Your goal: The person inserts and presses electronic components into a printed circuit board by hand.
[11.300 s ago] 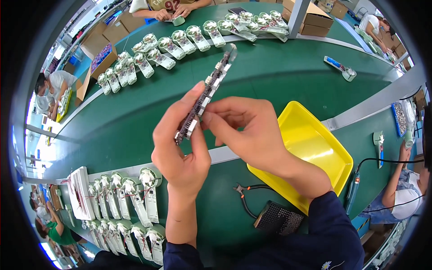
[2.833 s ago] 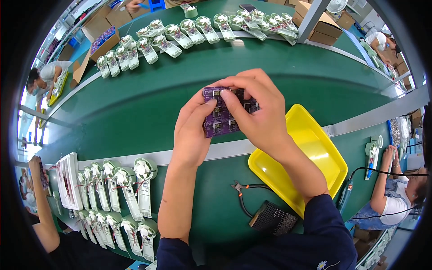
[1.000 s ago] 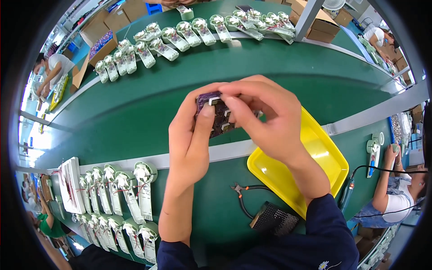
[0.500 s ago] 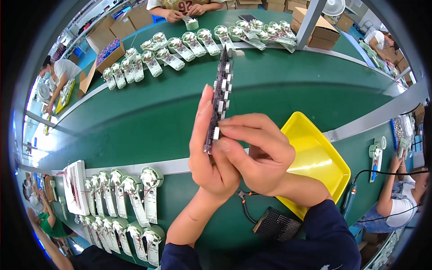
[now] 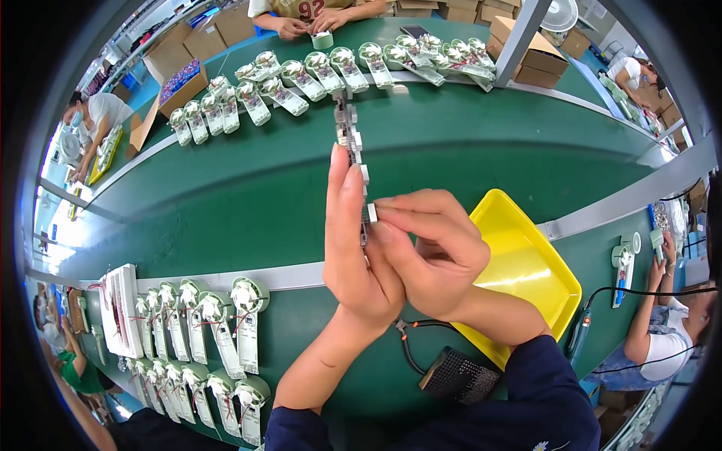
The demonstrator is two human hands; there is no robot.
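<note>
A narrow circuit board [image 5: 347,124] stands on edge in front of me, with several white connectors along its right side. My left hand [image 5: 359,270] grips it from the left and below, two fingers stretched along its face. At the board's near end, my right hand [image 5: 444,252] closes thumb and fingertips on a white connector [image 5: 371,213]. Whether that connector is fixed to the board cannot be seen. The two hands touch each other at the heels above the green bench [image 5: 248,218].
Right of my hands lies a yellow tray [image 5: 538,263]. Pliers [image 5: 402,327], a black perforated box [image 5: 459,373] and a teal corded tool [image 5: 580,334] lie nearby. Pale green fan housings [image 5: 248,331] stand in rows at left, more [image 5: 323,74] along the far side. Co-workers sit around.
The board has turned, its far end swinging left and its face now more edge-on. Both hands keep their grip. The co-worker's hands across the bench have shifted slightly.
</note>
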